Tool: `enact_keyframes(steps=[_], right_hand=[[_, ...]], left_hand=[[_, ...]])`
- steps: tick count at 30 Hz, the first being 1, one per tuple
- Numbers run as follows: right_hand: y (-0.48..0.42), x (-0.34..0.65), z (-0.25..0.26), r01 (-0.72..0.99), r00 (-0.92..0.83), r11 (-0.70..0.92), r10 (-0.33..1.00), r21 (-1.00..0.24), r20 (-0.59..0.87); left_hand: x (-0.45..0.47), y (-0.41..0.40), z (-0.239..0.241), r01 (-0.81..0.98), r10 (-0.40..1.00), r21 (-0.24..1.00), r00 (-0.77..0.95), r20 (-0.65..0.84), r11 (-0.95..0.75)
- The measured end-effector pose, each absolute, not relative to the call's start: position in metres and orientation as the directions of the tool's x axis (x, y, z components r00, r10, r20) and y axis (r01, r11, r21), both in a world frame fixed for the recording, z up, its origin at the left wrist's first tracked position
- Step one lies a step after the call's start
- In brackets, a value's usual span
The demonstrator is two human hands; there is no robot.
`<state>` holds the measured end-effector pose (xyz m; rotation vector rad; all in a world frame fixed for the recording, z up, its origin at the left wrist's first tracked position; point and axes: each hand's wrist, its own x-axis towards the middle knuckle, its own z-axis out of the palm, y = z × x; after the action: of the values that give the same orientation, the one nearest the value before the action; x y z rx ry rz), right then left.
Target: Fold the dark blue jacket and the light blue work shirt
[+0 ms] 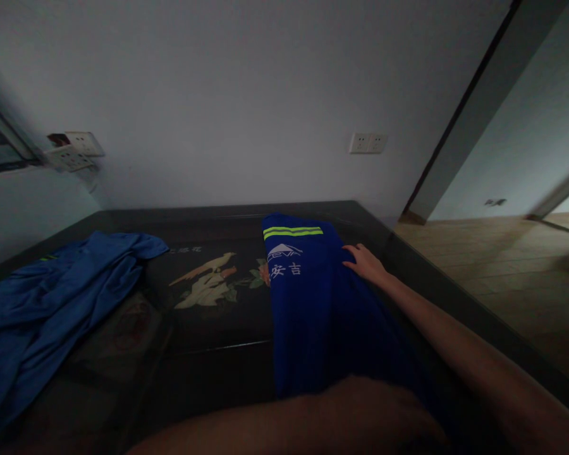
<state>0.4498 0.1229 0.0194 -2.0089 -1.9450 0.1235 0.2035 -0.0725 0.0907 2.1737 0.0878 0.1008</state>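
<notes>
A dark blue work garment (303,316) lies partly folded on the dark tabletop (208,366). Two yellow-green stripes cross its far end, with a white logo and white lettering below them. At the garment's far right edge, my right hand (366,264) rests with its fingers spread. My left hand (379,407) reaches across the near part of the garment toward the right. It is dark and smeared, and its fingers do not show clearly.
A second, crumpled blue garment (61,297) lies on the table's left side. Birds and flowers (208,284) decorate the tabletop. Behind stands a wall with sockets (368,143); more sockets (83,144) are at the left corner. Wooden floor (464,259) stretches to the right.
</notes>
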Motion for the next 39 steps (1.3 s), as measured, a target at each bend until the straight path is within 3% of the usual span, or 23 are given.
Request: enact_keyframes(steps=[2,5,7,9,14,19,21,24,27,29,32,34,39], right_hand=[[0.114,0.456,0.018,0.974,0.045,-0.005,0.984,-0.227,0.172],[0.104,0.457,0.027,0.98,0.077,-0.039,0.978,-0.196,0.194],[0.098,0.449,0.038,0.984,0.054,-0.013,0.971,-0.175,0.232],[0.091,0.433,0.049,0.983,-0.029,0.074,0.965,-0.166,0.262],[0.078,0.4,0.042,0.955,-0.19,0.236,0.952,-0.18,0.239],[0.073,0.4,-0.004,0.964,-0.164,0.201,0.965,-0.175,0.206],[0.072,0.402,-0.016,0.969,-0.152,0.185,0.969,-0.165,0.195],[0.071,0.402,-0.024,0.975,-0.145,0.172,0.972,-0.144,0.184],[0.071,0.401,-0.023,0.976,-0.144,0.17,0.973,-0.138,0.179],[0.072,0.401,-0.023,0.975,-0.147,0.173,0.973,-0.139,0.18],[0.071,0.4,-0.021,0.974,-0.146,0.173,0.974,-0.148,0.174],[0.068,0.397,-0.019,0.975,-0.132,0.158,0.978,-0.156,0.164],[0.05,0.376,-0.013,0.984,-0.107,0.124,0.985,-0.125,0.137]], left_hand=[[0.184,-0.029,0.094,0.089,0.354,0.784,0.919,0.174,-0.614],[0.149,0.053,0.082,0.317,0.779,0.795,0.559,0.285,-0.518],[0.13,0.107,0.064,0.358,0.927,0.871,0.288,0.241,-0.337],[0.119,0.149,0.046,0.269,0.998,0.962,0.066,0.016,-0.033],[0.12,0.19,0.02,0.21,0.994,0.974,0.04,-0.099,0.088],[0.128,0.194,0.012,0.201,0.997,0.978,0.037,-0.063,0.055],[0.13,0.192,0.014,0.293,0.999,0.956,0.045,-0.016,0.002],[0.136,0.172,0.027,0.602,0.984,0.78,0.055,0.171,-0.169],[0.145,0.118,0.045,0.755,0.898,0.501,0.278,0.34,-0.423],[0.147,0.064,0.051,0.658,0.776,0.414,0.565,0.279,-0.628],[0.141,-0.018,0.047,0.339,0.432,0.467,0.896,0.106,-0.817],[0.132,-0.056,0.041,0.267,0.322,0.517,0.947,0.018,-0.813],[0.107,-0.084,0.044,0.331,0.306,0.516,0.942,-0.135,-0.79]])
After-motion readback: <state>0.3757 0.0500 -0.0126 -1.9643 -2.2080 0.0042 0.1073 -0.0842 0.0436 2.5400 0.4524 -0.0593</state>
